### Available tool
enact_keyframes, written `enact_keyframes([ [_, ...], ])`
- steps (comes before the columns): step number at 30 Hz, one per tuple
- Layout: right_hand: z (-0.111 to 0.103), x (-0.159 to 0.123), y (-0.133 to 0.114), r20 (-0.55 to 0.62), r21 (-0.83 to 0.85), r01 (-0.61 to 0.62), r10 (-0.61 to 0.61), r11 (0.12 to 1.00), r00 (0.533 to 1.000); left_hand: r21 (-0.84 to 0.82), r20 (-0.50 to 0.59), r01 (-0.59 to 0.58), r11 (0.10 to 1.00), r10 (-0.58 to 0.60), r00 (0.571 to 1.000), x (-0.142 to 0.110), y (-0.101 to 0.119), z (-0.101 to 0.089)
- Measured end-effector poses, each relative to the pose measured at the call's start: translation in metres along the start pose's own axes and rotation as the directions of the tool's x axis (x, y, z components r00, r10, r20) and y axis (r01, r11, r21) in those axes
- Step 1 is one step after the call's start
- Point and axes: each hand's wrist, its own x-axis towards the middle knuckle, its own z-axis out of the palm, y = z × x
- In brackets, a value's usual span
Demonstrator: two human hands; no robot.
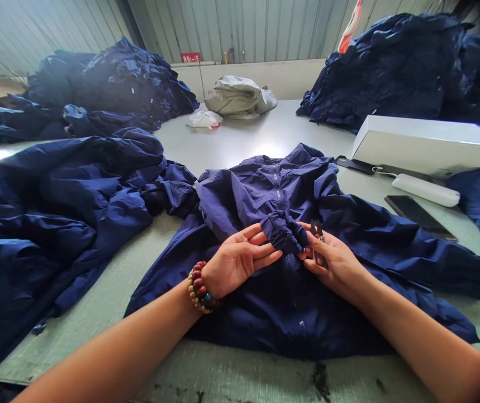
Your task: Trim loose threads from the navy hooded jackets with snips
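Observation:
A navy blue jacket (290, 291) lies spread on the table in front of me, zipper side up. One sleeve is folded across its chest, and the gathered cuff (284, 232) sits between my hands. My left hand (240, 257), with a bead bracelet on the wrist, pinches the cuff from the left, palm up. My right hand (332, 260) holds the cuff's other side and also grips small thread snips (317, 240), blades pointing up.
Heaps of navy garments lie at the left (55, 212), back left (113, 84) and back right (391, 61). A white box (424, 143), a white oblong device (427, 190) and a dark phone (420, 215) sit to the right. A grey bag (240, 98) rests at the back.

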Motion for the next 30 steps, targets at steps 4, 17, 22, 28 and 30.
enact_keyframes([
  [4,0.000,-0.001,0.002,0.009,-0.019,-0.007,0.007,1.000,1.000,0.038,0.069,0.007,0.999,-0.010,0.998,-0.003,-0.001,0.003],
  [17,0.005,-0.008,-0.001,-0.068,-0.310,0.159,-0.189,0.937,0.980,0.381,-0.208,-0.110,0.918,0.201,0.957,0.000,-0.010,0.006],
  [22,0.013,-0.020,-0.008,-0.023,-0.603,0.321,-0.418,0.731,0.908,0.558,-0.341,-0.143,0.818,0.382,0.859,0.003,-0.013,0.007],
  [28,0.017,-0.029,-0.008,-0.042,-0.730,0.383,-0.596,0.567,0.802,0.779,-0.235,-0.238,0.580,0.623,0.746,-0.005,-0.014,0.010],
  [30,0.017,-0.029,-0.006,-0.018,-0.759,0.391,-0.616,0.521,0.787,0.832,-0.148,-0.261,0.489,0.650,0.745,-0.007,-0.015,0.012],
])
